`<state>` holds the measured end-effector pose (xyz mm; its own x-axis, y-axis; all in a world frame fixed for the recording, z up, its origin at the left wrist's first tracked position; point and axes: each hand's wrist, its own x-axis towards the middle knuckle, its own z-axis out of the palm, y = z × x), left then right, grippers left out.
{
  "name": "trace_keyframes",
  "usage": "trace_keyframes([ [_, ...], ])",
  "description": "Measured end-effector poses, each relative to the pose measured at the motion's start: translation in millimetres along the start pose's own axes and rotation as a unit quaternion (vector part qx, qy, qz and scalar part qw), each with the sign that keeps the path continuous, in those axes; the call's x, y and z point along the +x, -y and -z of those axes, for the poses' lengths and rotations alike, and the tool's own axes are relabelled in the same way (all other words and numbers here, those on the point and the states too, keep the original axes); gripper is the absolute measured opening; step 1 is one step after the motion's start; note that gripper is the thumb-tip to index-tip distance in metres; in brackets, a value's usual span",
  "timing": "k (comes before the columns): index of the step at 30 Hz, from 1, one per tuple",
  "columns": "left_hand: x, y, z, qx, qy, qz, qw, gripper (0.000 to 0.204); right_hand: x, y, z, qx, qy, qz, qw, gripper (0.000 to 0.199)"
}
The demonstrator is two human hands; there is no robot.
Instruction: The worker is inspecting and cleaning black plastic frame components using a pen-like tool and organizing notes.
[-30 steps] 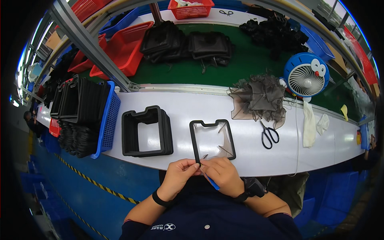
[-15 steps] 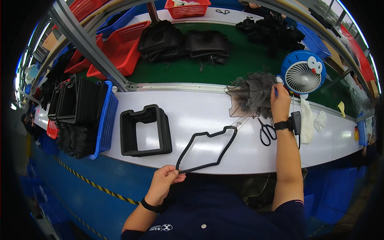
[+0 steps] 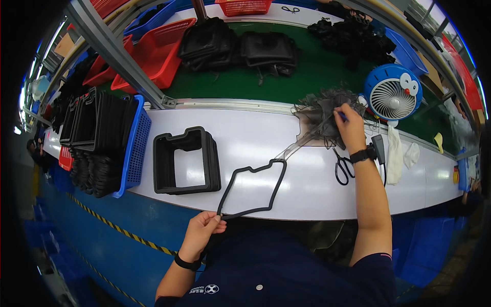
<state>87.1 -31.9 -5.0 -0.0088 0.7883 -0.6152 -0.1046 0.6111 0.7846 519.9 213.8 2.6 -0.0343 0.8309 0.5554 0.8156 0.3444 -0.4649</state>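
Observation:
My left hand (image 3: 200, 231) pinches the lower left corner of a thin black frame (image 3: 279, 184) at the table's front edge. The frame looks bent out of square. From its far corner a sheer grey mesh strip (image 3: 302, 145) runs to a crumpled pile of dark mesh pieces (image 3: 322, 113). My right hand (image 3: 353, 130) is closed over that pile, around a small blue tool (image 3: 342, 116) mostly hidden by the fingers; whether it also grips mesh I cannot tell. Black-handled scissors (image 3: 341, 169) lie beside my right wrist.
A stack of black frames (image 3: 212, 169) stands on the white table, left of the held frame. Farther left, a blue basket (image 3: 135, 148) holds more frames. A blue fan (image 3: 394, 94) stands at the right, near a white cloth (image 3: 394, 156). Dark mesh stacks (image 3: 268, 48) lie on the green surface behind.
My right hand has moved left and nearer over the mesh pile. The held frame has shifted left with my left hand, and a mesh strip now stretches between frame and pile.

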Motion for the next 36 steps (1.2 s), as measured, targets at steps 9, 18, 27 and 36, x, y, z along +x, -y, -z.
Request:
trace_keyframes([
  [9,-9,-36,-52,0.364,0.113,-0.414,0.827,0.023,-52,108,22,-0.029,0.190,0.089,0.977,0.021],
  [18,23,-7,-102,0.557,0.236,-0.429,0.671,0.077,-54,106,-22,0.038,0.278,0.153,0.947,0.012],
  [27,32,-6,-101,0.496,0.257,-0.429,0.710,0.058,15,9,46,-0.198,0.143,0.030,0.969,0.009],
  [36,2,-19,-56,0.326,-0.077,-0.446,0.830,0.012,-49,131,46,-0.127,0.035,0.093,0.987,0.011],
])
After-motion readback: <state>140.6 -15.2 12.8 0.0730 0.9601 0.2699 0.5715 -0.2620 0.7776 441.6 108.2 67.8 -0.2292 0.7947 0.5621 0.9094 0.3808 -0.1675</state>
